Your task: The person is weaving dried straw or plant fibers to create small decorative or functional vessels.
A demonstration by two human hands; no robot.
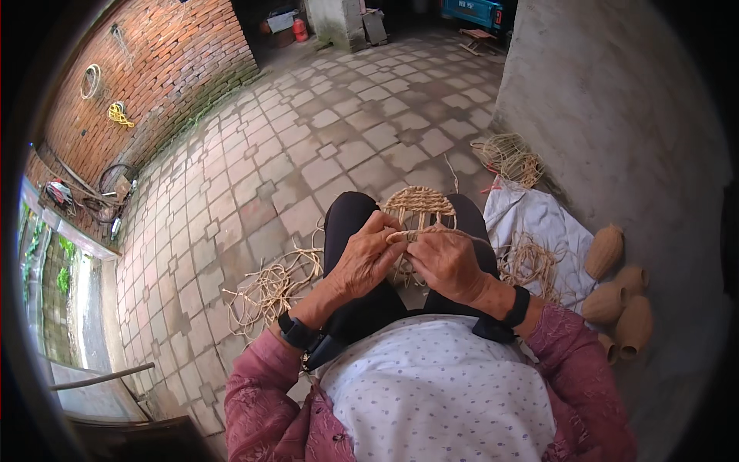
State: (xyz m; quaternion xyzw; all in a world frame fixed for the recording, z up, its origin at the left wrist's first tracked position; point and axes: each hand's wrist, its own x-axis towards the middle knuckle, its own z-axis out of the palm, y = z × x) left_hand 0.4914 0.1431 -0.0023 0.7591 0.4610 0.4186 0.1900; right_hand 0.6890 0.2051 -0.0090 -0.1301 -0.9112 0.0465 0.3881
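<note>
Between my knees sits a piece of straw weaving [419, 200], with a rounded, closely woven far edge and open gaps nearer me. In front of it, both hands meet on a twisted straw cord [402, 236]. My left hand [368, 258] pinches the cord between thumb and fingers. Right beside it, my right hand [448, 263] is closed on the same cord, its fingertips partly hidden behind the knuckles. The lower part of the weaving is hidden by my hands.
Loose straw strands [273, 292] lie on the paving at left, more strands [531, 262] on a white cloth [573, 223] at right. A straw bundle [512, 158] lies beyond it. Several vase-shaped woven vessels [635, 323] lie by the grey wall [608, 100]. A brick wall [169, 54] stands left.
</note>
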